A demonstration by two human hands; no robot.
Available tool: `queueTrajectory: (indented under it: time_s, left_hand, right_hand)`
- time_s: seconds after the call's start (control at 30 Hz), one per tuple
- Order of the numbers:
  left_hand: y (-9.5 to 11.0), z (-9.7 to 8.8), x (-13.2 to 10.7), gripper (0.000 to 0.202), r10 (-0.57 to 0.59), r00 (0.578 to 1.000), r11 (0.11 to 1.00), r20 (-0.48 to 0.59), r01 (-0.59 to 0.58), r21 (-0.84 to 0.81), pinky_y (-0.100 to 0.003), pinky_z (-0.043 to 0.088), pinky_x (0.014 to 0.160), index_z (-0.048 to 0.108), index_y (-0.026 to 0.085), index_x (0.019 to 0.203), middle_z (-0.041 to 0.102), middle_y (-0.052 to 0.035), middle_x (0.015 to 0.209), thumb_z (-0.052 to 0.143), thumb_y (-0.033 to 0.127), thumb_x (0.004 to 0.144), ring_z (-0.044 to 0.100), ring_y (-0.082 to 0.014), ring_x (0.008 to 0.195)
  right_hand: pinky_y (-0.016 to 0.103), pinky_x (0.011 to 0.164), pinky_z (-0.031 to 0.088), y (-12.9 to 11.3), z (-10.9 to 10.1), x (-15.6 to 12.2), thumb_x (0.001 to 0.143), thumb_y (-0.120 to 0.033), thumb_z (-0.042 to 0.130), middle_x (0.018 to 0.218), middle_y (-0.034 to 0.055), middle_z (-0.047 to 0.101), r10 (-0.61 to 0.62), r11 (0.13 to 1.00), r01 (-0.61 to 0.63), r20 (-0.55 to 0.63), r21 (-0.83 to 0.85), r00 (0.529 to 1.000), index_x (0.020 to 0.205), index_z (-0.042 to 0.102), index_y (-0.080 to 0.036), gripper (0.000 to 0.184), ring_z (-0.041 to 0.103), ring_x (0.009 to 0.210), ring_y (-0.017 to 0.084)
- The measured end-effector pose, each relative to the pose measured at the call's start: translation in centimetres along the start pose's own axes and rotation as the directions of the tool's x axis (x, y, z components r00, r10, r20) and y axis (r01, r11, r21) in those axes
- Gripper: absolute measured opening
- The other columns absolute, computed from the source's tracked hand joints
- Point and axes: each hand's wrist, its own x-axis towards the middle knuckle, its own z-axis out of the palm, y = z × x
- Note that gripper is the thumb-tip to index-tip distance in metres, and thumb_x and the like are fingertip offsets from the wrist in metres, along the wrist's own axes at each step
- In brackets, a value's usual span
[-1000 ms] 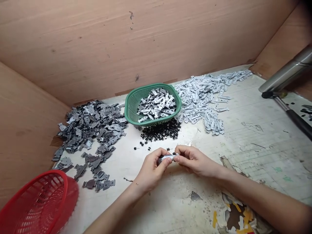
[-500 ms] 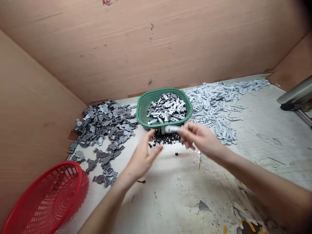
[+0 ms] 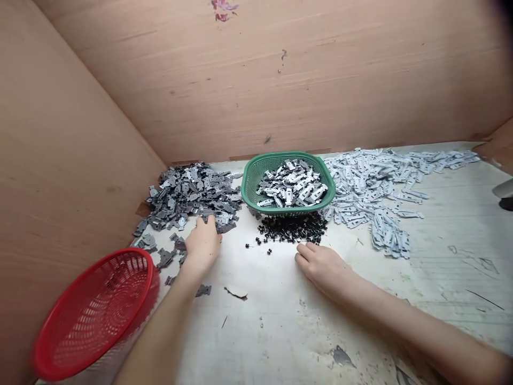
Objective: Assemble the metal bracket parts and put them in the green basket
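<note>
My left hand (image 3: 202, 243) reaches into the near edge of a heap of dark grey metal plates (image 3: 192, 195). Its fingers are bent down onto the pieces, and what they pinch is hidden. My right hand (image 3: 320, 264) lies low on the table with its fingers curled together, the tips just short of a small heap of black parts (image 3: 292, 229). Whether it holds one I cannot tell. Behind the black parts stands a green basket (image 3: 250, 182) filled with assembled light metal pieces.
A long heap of pale grey metal strips (image 3: 372, 182) spreads right of the green basket. A red basket (image 3: 96, 310) lies tilted at the near left. Wooden walls close the left and back sides. A dark object (image 3: 505, 197) shows at the right edge.
Both hands held a light piece together; the right carried it to the green basket and came back down by the black parts. The left moved to the dark grey heap. The view shifted left.
</note>
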Motion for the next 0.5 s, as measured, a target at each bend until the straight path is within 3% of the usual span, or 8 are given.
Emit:
queueTrajectory:
  time_s: [0.07,0.17,0.37,0.43,0.5]
  left_hand:
    - [0.2,-0.7,-0.3,0.032,-0.004,1.000,1.000,0.023,0.004,0.007,-0.038,0.045,0.066,0.052,0.018,0.112,0.057,-0.0174,0.104,0.045,0.023,0.081,0.061,-0.0322,0.086]
    - [0.1,-1.8,-0.6,0.031,-0.028,1.000,0.999,0.004,0.028,0.032,-0.037,0.044,0.065,0.057,0.018,0.108,0.063,-0.0164,0.098,0.045,0.017,0.080,0.061,-0.0324,0.087]
    - [0.4,-4.1,-2.9,0.024,0.036,0.985,0.994,-0.167,-0.018,0.107,-0.037,0.039,0.069,0.066,0.017,0.082,0.067,-0.0131,0.077,0.042,0.011,0.079,0.057,-0.0307,0.086]
    - [1.1,-4.5,-4.1,0.023,0.120,0.957,0.993,-0.263,-0.118,0.024,-0.036,0.040,0.068,0.065,0.018,0.080,0.067,-0.0104,0.079,0.042,0.015,0.082,0.056,-0.0283,0.083]
    - [2.3,-4.3,-5.2,0.019,0.268,0.906,0.926,-0.326,-0.336,-0.173,-0.032,0.041,0.067,0.064,0.019,0.086,0.067,-0.0070,0.084,0.045,0.020,0.084,0.056,-0.0240,0.083]
  right_hand:
    - [0.027,0.051,0.032,0.0,0.2,-0.3,0.070,0.010,0.043,0.072,0.0072,0.056,-0.019,1.000,0.019,-0.015,-0.022,1.000,0.067,0.051,-0.017,0.028,0.048,0.063,0.017]
    - [0.026,0.050,0.031,0.7,-0.2,-1.1,0.076,0.004,0.040,0.068,0.0054,0.052,0.047,0.999,-0.047,-0.052,-0.002,0.998,0.068,0.049,-0.018,0.025,0.046,0.059,0.016]
    - [0.026,0.053,0.038,2.3,-2.1,-3.8,0.087,-0.013,0.037,0.071,0.0051,0.056,0.190,0.954,-0.158,-0.103,0.255,0.976,0.078,0.052,-0.019,0.019,0.052,0.061,0.016]
    - [0.025,0.051,0.039,2.5,-2.4,-4.4,0.087,-0.016,0.038,0.072,0.0046,0.057,0.267,0.903,-0.215,-0.095,0.372,0.959,0.078,0.052,-0.020,0.017,0.052,0.059,0.015]
    - [0.025,0.050,0.040,2.7,-2.4,-4.8,0.086,-0.019,0.042,0.072,0.0036,0.058,0.352,0.827,-0.280,-0.061,0.487,0.934,0.077,0.053,-0.021,0.014,0.052,0.058,0.014]
